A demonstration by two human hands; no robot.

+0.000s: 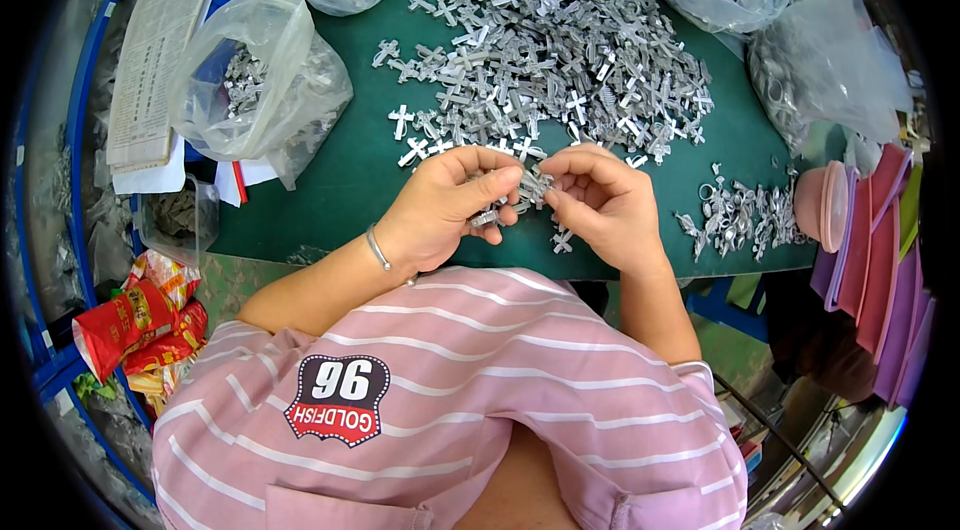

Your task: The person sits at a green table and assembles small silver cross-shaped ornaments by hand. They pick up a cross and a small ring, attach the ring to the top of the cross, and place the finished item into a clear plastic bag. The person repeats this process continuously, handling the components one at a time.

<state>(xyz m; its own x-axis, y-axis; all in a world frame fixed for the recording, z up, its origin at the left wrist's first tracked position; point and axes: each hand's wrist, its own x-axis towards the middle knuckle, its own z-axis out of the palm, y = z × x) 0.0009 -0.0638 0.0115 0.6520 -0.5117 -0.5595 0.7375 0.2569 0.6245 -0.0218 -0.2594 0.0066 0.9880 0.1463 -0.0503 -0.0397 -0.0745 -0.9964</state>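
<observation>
1. A person in a pink striped shirt sits at a green worktop [330,200], seen from above, with both forearms reaching in from below.
2. The left hand [450,205], with a thin bracelet at the wrist, has its fingers [495,185] curled closed around a small cluster of silver cross-shaped metal parts [530,188].
3. The right hand [600,200] meets the left hand at that cluster, its fingers pinched shut on the same parts from the other side.
4. The held parts sit between the two hands, just above the near edge of the worktop.
5. Directly behind the hands lies a large loose heap of silver crosses [560,50], spread over the middle of the worktop.
6. A smaller pile of metal pieces [740,220] lies to the right of the right hand.
7. Clear plastic bags [260,80] holding more metal parts stand at the left and along the far edge.
8. A stack of pink and purple sheets [880,260] lies at the far right.
</observation>
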